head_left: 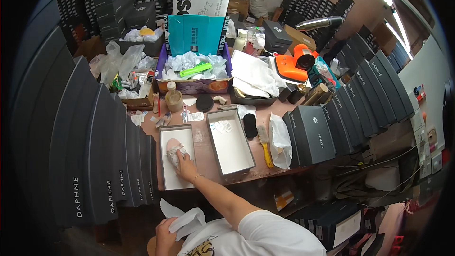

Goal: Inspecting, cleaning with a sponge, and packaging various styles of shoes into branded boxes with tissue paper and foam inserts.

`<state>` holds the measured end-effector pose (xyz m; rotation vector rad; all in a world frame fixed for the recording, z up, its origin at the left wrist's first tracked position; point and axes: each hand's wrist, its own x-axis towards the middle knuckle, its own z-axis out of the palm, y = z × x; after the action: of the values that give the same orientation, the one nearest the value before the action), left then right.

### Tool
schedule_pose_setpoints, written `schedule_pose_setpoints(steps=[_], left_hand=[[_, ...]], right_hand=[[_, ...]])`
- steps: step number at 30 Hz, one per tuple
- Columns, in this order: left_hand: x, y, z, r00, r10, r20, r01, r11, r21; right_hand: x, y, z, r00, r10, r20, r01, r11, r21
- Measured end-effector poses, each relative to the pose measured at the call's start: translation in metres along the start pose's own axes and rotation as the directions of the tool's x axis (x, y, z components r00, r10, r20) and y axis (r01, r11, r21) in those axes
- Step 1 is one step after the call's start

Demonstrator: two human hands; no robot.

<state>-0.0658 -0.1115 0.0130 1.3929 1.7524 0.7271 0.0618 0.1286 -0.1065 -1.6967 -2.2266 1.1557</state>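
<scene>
On the cluttered brown worktop (208,149), the right hand (186,165) presses flat on a pale pink shoe (173,150) inside the open white-lined box (176,180); the left hand (165,238) grips crumpled white tissue paper (187,220) below that box.

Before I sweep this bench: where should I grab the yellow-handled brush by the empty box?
Take the brush by its yellow handle, coming from the near bench edge. The handle points toward that edge and lies bare between the empty box and the white wrapping; the bristle head lies farther away.

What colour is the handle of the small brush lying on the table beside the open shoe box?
Yellow: the small brush's handle shows best in the head view.
</scene>
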Motion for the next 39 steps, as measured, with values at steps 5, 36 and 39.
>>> schedule_pose_setpoints(steps=[5, 36, 39], left_hand=[[0.024, 0.02, 0.006, 0.978, 0.118, -0.173, -0.106, 0.991, 0.077], [0.236, 0.189, 0.125, 0.922, 0.382, -0.071, -0.388, 0.908, -0.16], [0.235, 0.185, 0.125, 0.91, 0.413, -0.022, -0.41, 0.894, -0.178]], right_hand=[[0.011, 0.044, -0.023, 0.961, -0.246, -0.127, 0.277, 0.831, 0.482], [-0.128, 0.138, -0.212, 0.835, -0.433, 0.338, -0.549, -0.645, 0.532], [-0.126, 0.124, -0.216, 0.835, -0.432, 0.341, -0.55, -0.645, 0.53]])
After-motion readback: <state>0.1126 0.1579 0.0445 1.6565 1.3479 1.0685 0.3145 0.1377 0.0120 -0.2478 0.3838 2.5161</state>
